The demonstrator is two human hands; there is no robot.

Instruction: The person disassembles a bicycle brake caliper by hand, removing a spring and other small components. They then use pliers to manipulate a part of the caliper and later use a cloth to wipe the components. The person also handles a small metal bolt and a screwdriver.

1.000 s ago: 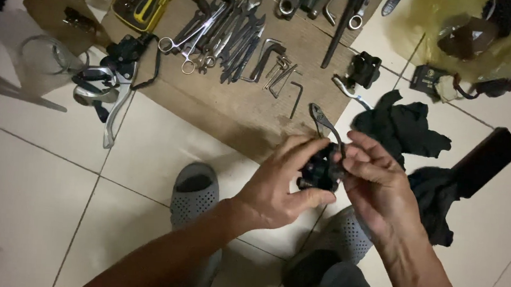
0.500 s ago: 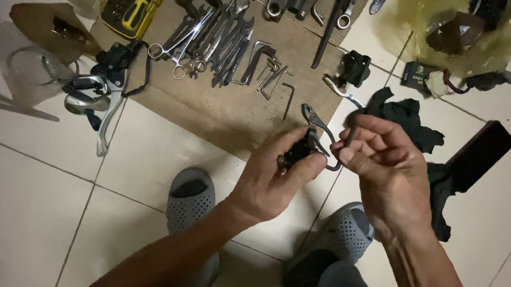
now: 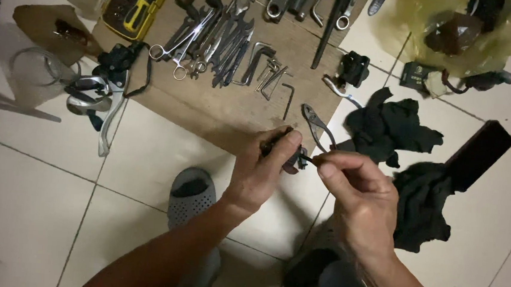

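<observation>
Two hands, left (image 3: 262,174) and right (image 3: 360,196), grip a half-hidden black part (image 3: 287,155).

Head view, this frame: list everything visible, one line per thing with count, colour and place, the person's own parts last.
Small part: one, black, held between both hands.
Pliers: one, grey, on the cardboard's right edge.
Cardboard sheet: one, brown, on the floor, upper middle.
Wrenches and scissors: a pile, count unclear, silver, on the cardboard.
Hex keys: several, dark, mid cardboard.
Bit case: one, yellow and black, top left.
Brake levers: a cluster, silver and black, left of the cardboard.
Rags: two, black, right.
Flat bar: one, black, right.
Plastic bag: one, yellowish, top right.
Sandals: two, grey, below the hands.
Left hand: grips the part.
Right hand: pinches at the part.
</observation>
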